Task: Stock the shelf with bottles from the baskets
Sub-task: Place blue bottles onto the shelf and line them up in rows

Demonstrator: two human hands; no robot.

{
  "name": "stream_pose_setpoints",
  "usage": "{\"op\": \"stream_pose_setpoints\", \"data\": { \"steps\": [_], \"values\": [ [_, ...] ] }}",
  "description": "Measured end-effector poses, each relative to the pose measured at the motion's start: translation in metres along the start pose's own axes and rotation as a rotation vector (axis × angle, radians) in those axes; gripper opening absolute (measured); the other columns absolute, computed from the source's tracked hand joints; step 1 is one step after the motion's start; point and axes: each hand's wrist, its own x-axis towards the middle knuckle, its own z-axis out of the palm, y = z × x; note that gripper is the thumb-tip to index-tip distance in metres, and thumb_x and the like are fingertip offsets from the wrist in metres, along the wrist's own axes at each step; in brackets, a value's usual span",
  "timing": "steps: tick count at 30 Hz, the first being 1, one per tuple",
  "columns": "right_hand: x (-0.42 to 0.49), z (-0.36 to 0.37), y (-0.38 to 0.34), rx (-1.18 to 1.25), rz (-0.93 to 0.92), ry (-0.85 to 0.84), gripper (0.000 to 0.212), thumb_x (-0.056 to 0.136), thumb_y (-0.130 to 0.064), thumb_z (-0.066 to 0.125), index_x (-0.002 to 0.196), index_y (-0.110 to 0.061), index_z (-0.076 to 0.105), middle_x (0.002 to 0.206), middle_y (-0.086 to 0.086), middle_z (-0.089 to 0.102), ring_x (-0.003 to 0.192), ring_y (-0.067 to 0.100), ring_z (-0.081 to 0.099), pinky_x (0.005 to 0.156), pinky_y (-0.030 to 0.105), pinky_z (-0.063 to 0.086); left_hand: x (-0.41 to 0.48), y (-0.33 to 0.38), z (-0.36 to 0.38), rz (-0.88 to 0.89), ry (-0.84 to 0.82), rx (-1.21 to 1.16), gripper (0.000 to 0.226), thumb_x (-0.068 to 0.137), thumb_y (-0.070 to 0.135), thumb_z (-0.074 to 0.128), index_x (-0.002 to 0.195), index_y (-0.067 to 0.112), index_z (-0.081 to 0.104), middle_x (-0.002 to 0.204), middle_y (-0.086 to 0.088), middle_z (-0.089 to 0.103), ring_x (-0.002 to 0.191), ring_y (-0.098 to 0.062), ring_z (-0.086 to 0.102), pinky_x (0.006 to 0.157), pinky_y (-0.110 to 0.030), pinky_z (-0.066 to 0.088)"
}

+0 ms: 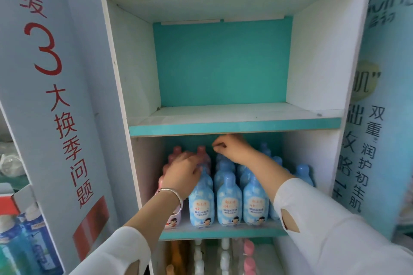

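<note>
I see the blue bottles [229,205] standing upright on the lower shelf [223,233], long axes vertical, caps up, printed labels facing out toward me. They run in columns from the teal front edge to the back. One more blue one stands further back at the right, near the white side wall. The pink bottles [201,152] fill the left-most columns, also upright, caps up.

My left hand [183,174] lies over the caps where pink meets blue. Its fingers [196,169] curve down onto the top of the front-left blue bottle, but the hand is blurred and I cannot tell whether they grip it. A silver bracelet [172,194] sits on that wrist, and it hides part of the front pink bottle.

My right hand [232,147] is higher and deeper in, just under the teal edge of the board above [234,127]. Its fingers are curled into the palm — I see nothing held in them. The room to move is the narrow gap between the caps and that board.

The compartment above shows a white floor and a teal back panel [223,62].
</note>
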Motion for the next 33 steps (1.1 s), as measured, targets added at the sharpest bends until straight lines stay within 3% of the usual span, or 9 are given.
{"op": "stream_pose_setpoints", "data": {
  "steps": [4,9,13,16,24,33],
  "values": [
    [-0.032,-0.013,0.011,-0.013,0.037,0.042,0.027,0.093,-0.013,0.054,0.116,-0.006,0.066,0.123,0.008,0.065,0.117,0.022,0.057,0.094,0.022,0.037,-0.014,0.022,0.009,-0.048,-0.030,-0.082,0.042,0.090,0.013,0.052,0.132,0.015,0.050,0.130,-0.009,0.050,0.119,-0.024,0.049,0.094,-0.019,0.032],
    [-0.064,-0.008,0.013,-0.022,0.069,-0.001,0.028,0.092,-0.027,0.055,0.101,-0.005,0.069,0.101,0.014,0.070,0.096,0.027,0.062,0.084,0.034,0.046,-0.035,0.029,0.023,-0.181,-0.091,-0.125,0.052,0.089,0.012,0.053,0.139,0.019,0.039,0.141,-0.010,0.032,0.125,-0.029,0.044,0.103,-0.027,0.034],
    [-0.083,0.003,0.008,-0.057,0.068,-0.129,0.033,0.085,-0.041,0.063,0.110,-0.020,0.064,0.101,0.005,0.066,0.091,0.019,0.057,0.076,0.030,0.044,-0.044,0.033,0.028,-0.217,-0.063,-0.147,0.049,0.090,0.013,0.053,0.136,0.019,0.037,0.135,-0.011,0.043,0.120,-0.031,0.048,0.093,-0.030,0.040],
    [-0.089,0.005,0.005,-0.185,0.068,-0.117,0.037,0.086,-0.036,0.061,0.121,-0.023,0.056,0.110,0.003,0.064,0.103,0.022,0.058,0.081,0.034,0.046,-0.042,0.034,0.029,-0.238,-0.070,-0.156,0.043,0.090,0.011,0.052,0.131,0.016,0.039,0.133,-0.011,0.045,0.117,-0.032,0.050,0.089,-0.031,0.041],
    [-0.088,0.006,0.003,-0.164,0.082,-0.103,0.038,0.086,-0.034,0.063,0.122,-0.023,0.056,0.113,0.003,0.064,0.105,0.022,0.058,0.082,0.034,0.046,-0.039,0.028,0.022,-0.211,-0.113,-0.137,0.037,0.090,0.008,0.053,0.125,0.011,0.042,0.129,-0.013,0.046,0.111,-0.031,0.052,0.088,-0.029,0.038],
    [-0.081,0.006,0.008,-0.115,0.082,-0.151,0.038,0.085,-0.039,0.063,0.118,-0.021,0.056,0.109,0.002,0.063,0.101,0.021,0.058,0.083,0.036,0.048,-0.036,0.026,0.019,-0.217,-0.092,-0.227,0.059,0.089,0.017,0.059,0.141,0.018,0.031,0.138,-0.009,0.045,0.124,-0.030,0.046,0.098,-0.031,0.037]
  ]
}}
